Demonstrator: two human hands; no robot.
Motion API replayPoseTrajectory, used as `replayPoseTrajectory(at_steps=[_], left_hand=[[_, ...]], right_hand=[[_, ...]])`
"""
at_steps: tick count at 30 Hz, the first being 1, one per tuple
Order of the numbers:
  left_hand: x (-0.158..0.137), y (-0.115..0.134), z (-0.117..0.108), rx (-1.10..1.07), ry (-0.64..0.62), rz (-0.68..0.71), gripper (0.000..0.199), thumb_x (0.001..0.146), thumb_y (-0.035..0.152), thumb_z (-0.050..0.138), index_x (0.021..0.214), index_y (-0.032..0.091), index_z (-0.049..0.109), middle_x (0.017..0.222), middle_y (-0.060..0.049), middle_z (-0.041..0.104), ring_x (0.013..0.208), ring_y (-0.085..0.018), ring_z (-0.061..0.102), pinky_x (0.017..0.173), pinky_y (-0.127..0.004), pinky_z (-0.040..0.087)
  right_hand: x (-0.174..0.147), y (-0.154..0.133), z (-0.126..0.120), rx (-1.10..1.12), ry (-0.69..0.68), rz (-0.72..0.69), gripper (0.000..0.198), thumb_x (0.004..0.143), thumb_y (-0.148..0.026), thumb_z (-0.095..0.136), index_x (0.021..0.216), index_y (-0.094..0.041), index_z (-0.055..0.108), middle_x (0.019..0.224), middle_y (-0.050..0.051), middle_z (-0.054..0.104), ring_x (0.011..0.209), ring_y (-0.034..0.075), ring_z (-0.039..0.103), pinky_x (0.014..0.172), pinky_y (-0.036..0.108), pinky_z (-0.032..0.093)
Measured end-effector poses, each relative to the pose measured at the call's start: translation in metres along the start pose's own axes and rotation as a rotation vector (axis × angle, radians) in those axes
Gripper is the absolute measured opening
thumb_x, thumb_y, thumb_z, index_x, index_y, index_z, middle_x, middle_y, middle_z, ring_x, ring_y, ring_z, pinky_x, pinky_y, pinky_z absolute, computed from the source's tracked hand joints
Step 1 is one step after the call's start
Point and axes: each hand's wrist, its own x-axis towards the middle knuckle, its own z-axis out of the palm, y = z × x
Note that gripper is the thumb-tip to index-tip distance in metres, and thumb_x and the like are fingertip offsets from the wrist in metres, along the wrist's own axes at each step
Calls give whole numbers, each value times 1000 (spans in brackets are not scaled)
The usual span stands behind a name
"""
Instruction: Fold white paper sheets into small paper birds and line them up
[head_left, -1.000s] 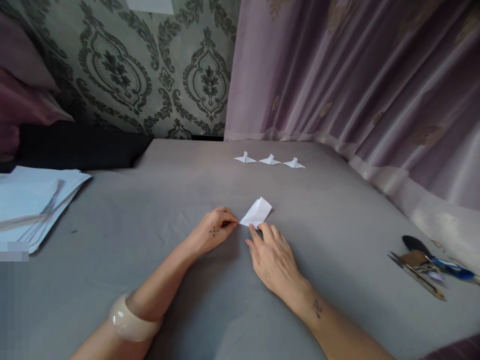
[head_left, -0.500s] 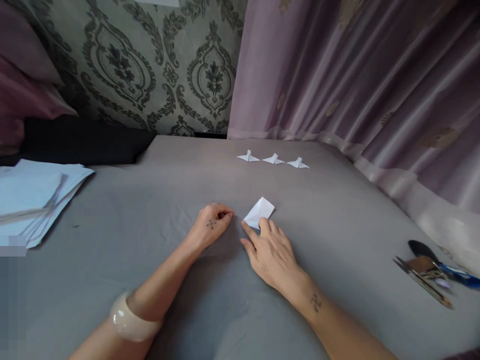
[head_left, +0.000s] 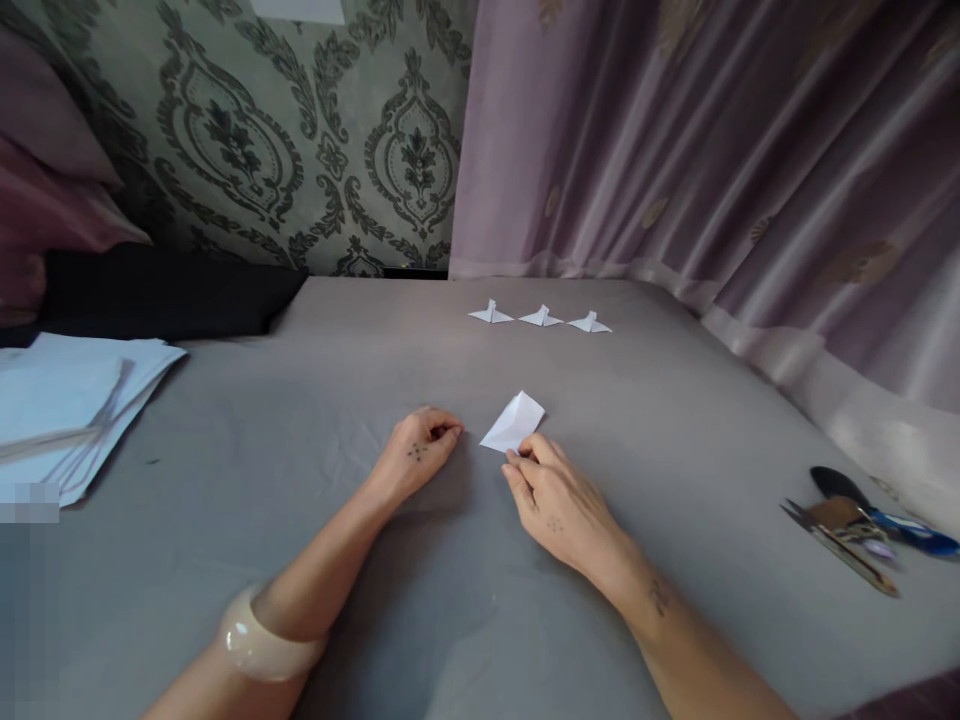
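A small folded white paper [head_left: 514, 422] lies on the grey cloth surface in front of me, with a pointed corner to the left and visible crease lines. My right hand [head_left: 559, 500] is at its lower right edge, fingers bent and touching it, the thumb held a little apart below. To the left of the paper, my left hand [head_left: 420, 450] rests on the cloth with thumb and forefinger pressed together; nothing shows between them. Beyond the paper stand three small folded white paper figures [head_left: 541, 317] in a row.
Stacked white paper sheets [head_left: 67, 400] lie at the left, near a folded black cloth [head_left: 172, 295]. On the right are scissors [head_left: 919, 535], a pointed slim tool [head_left: 847, 555] and a brown piece [head_left: 838, 513]. A purple curtain [head_left: 585, 150] hangs along the right side.
My right hand has drawn back to the right, and its forefinger has left the paper's left corner. The left hand stays about where it was. The view has shifted slightly.
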Motion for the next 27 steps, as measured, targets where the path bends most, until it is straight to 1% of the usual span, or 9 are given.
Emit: replayPoseTrajectory(at_steps=[3,6,9,12,16,18,23,25,27], left_hand=[[-1,3,-2,3,-10,-10,23,78,27,51,83,17,72,84,-5,69,78,-18,62,72,-28,48],[-2,6,-2,20,-28,25,23,80,25,50,84,16,71,84,-5,67,77,-18,61,72,-28,48],[-4,7,2,47,-45,153,24,82,22,49,90,17,71,87,-7,65,79,-17,60,73,-28,48],[-7,7,10,75,-62,299,28,85,17,47,101,19,70,97,-9,63,90,-19,59,81,-31,48],[-13,8,19,117,-81,423,30,86,14,48,106,21,68,104,-9,62,96,-20,56,87,-33,47],[-15,11,21,114,-116,449,29,86,13,48,106,20,68,106,-8,64,96,-19,56,86,-32,47],[-16,19,18,56,-173,452,27,86,10,46,101,19,67,100,-6,68,93,-18,59,87,-33,46],[-16,19,17,61,-162,450,26,85,10,46,98,19,66,97,-6,68,92,-18,60,87,-32,47],[-16,17,17,115,-98,478,27,83,9,47,101,19,65,101,-6,65,94,-19,58,86,-33,47]], right_hand=[[-2,3,-3,7,1,33,35,97,-27,36,88,-18,68,97,7,59,88,18,59,72,30,48],[-3,8,-6,23,-6,45,29,94,-25,41,82,-20,67,96,5,59,89,17,59,73,29,47],[-3,14,-2,43,11,59,18,90,-24,47,86,-21,64,95,4,60,89,18,59,73,29,46],[-1,18,7,25,100,124,9,86,-28,53,88,-19,57,92,5,61,86,20,60,73,32,46],[3,15,18,-3,204,187,23,82,-37,60,95,-19,51,92,8,64,83,24,61,69,32,44],[5,13,21,-23,226,203,24,82,-37,60,95,-18,51,91,8,65,84,24,62,69,32,43],[8,13,22,-22,278,266,11,90,-27,48,92,-19,55,89,7,67,81,20,64,66,28,41],[9,16,21,5,276,298,14,91,-25,45,91,-19,57,88,7,68,78,20,64,63,27,40],[9,20,19,71,254,325,16,91,-25,44,91,-19,60,87,7,69,75,20,65,62,26,40]])
